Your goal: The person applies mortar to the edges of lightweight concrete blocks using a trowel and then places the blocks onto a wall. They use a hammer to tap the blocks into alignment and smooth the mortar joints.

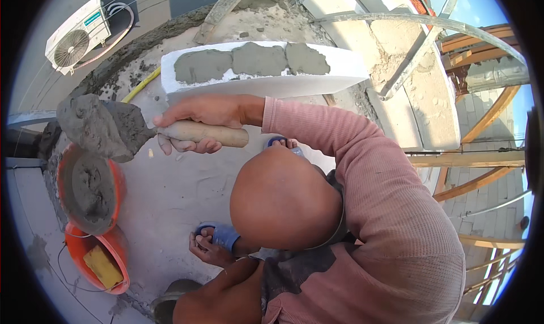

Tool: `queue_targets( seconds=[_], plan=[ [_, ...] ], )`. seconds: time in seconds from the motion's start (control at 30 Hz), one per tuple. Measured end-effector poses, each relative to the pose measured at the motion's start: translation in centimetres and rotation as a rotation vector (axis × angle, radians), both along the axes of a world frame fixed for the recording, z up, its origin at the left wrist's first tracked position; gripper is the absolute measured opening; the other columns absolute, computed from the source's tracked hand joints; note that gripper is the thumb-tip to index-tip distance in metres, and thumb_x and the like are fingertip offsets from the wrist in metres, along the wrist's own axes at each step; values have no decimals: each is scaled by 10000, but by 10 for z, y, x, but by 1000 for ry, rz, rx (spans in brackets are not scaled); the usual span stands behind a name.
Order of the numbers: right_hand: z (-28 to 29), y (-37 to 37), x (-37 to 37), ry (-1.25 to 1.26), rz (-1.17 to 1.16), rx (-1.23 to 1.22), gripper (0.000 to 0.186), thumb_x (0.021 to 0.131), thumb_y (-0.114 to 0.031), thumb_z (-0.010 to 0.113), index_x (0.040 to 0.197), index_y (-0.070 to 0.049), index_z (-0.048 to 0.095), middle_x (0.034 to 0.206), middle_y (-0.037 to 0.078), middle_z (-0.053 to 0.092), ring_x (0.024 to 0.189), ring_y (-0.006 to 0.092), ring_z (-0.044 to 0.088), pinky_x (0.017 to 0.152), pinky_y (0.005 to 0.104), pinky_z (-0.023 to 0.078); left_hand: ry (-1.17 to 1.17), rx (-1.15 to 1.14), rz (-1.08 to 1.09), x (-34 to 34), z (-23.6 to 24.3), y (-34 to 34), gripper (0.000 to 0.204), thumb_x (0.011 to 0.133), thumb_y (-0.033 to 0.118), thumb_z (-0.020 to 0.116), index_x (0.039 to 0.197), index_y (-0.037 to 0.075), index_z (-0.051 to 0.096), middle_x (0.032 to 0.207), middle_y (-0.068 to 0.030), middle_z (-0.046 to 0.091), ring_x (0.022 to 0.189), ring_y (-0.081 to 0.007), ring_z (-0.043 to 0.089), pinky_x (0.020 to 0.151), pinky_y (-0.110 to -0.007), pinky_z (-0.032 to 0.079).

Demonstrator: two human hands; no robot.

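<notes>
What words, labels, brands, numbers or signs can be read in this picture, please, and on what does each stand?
Teal label on the white air-conditioner unit: small pale lettering, which I won't copy out.
No lettering can be made out on the white block or the wooden trowel handle.

The floor is pale and gritty. On it stands a long white block. Left of the block lies a yellow pipe; below and left sit an orange bucket and a second bucket (whether they touch is hard to tell). Below the block are two worn blue sandals; beyond it, grey rubble.
</notes>
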State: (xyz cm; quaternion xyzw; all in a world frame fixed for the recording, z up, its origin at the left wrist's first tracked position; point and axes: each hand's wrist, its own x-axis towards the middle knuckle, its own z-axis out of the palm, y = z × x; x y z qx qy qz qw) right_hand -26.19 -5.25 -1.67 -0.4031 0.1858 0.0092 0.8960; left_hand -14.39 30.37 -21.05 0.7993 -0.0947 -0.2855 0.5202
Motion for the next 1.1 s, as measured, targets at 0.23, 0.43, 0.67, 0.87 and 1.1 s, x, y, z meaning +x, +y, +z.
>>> queue_targets(
  seconds=[0.23,0.43,0.67,0.87,1.1],
  plan=[
    [54,74,-267,411,-800,-245,464,1073,-408,476,1087,41,592,693,21,509,437,110,472,396,261,416,-82,54,46,0,-17,-7,454,1090,374,579,1355,7,617,1117,-124,666,953,-191,634,838,-350,511],
    [32,127,-385,930,-1241,-693,295,1067,-326,576,1010,-37,602,741,11,532,538,93,511,510,258,420,-107,150,4,8,-14,-5,478,1086,399,583,1367,13,610,1117,-122,667,952,-189,633,836,-350,512],
    [-61,118,-470,1420,-903,-1629,355,1065,-332,604,1142,15,584,906,189,604,893,393,642,789,460,501,-121,214,-63,9,-11,-4,506,1082,428,588,1382,20,603,1118,-120,669,950,-187,632,835,-350,512],
    [-91,106,-419,1346,-841,-1703,316,1048,-270,630,1136,30,583,1016,231,605,928,448,613,811,501,504,-183,194,-64,20,-12,0,524,1077,451,592,1395,34,602,1114,-122,674,959,-189,636,845,-346,518],
    [-110,136,-413,1404,-733,-1777,288,1006,-159,681,1189,36,572,1015,204,589,935,395,598,806,469,511,-174,241,-103,12,-17,-2,520,1071,456,596,1380,38,622,1116,-121,677,967,-189,635,837,-334,516]
  ],
)
